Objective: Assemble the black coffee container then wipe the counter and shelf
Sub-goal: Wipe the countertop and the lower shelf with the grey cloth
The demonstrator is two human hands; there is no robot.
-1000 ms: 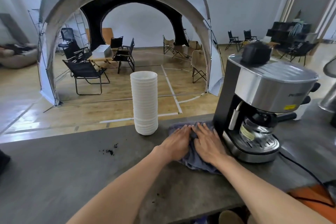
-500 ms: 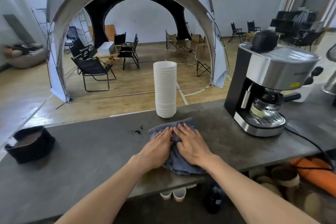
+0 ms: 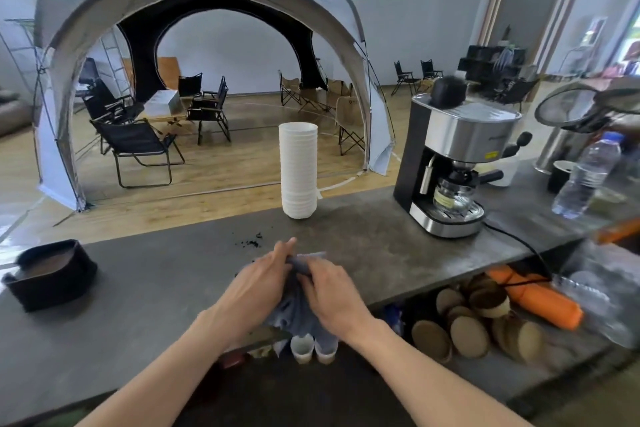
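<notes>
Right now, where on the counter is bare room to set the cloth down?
Bare patch: grey counter between the black coffee container and the scattered coffee grounds. Another between the white cup stack and silver coffee machine. Far right is crowded around the clear water bottle.

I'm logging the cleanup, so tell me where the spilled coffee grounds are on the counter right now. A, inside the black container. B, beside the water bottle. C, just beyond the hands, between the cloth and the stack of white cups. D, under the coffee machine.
C: the dark coffee grounds lie on the counter just beyond the cloth, short of the stack of white cups.
</notes>
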